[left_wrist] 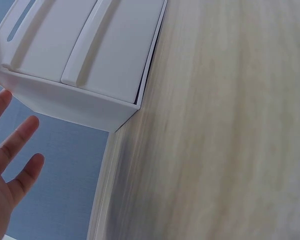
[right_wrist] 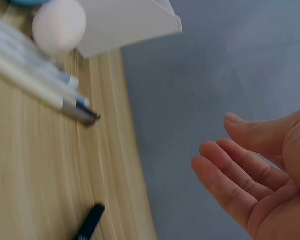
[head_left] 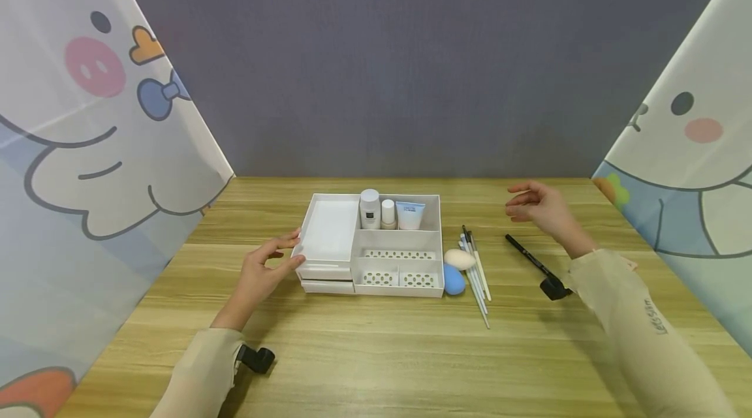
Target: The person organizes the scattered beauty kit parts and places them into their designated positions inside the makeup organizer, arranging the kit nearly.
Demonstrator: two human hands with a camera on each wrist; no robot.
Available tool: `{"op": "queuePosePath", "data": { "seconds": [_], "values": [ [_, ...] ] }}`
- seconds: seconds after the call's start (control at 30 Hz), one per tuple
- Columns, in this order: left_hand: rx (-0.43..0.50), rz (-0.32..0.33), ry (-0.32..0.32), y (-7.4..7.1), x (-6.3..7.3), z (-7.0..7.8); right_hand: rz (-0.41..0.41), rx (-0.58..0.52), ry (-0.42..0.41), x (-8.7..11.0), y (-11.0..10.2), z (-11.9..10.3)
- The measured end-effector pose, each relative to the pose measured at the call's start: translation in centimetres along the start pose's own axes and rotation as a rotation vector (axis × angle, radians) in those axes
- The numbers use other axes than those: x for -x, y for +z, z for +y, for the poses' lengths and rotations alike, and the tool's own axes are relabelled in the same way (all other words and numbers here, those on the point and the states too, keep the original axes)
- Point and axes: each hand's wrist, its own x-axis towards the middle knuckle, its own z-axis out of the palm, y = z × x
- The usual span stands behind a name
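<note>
Cream sleeves (head_left: 634, 333) (one lettered) carry black cameras (head_left: 257, 359).

Even light, moderately bright; soft shadows near sleeves (head_left: 640, 320) on bench (head_left: 376, 359). Right wrist view: brushes (right_wrist: 40, 95), sponge (right_wrist: 60, 25) blurred. Left wrist view: bench grain soft.

Organizer (head_left: 327, 228) looks smooth plastic; tabletop (head_left: 376, 356), wood; backdrop (head_left: 376, 78), matt cloth

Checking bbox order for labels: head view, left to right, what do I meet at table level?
Left hand → white organizer (inside: tall bottle, small bottle, tube) → blue sponge → brushes → black pen.
</note>
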Motion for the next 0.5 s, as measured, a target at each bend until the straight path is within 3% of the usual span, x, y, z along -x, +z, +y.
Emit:
{"op": "queuePosePath", "data": {
  "seconds": [0.5],
  "values": [
    [0.008, 0.003, -0.001, 0.1, 0.1, 0.1, 0.083, 0.047, 0.003, 2.1, -5.0, 4.3]
  ]
}}
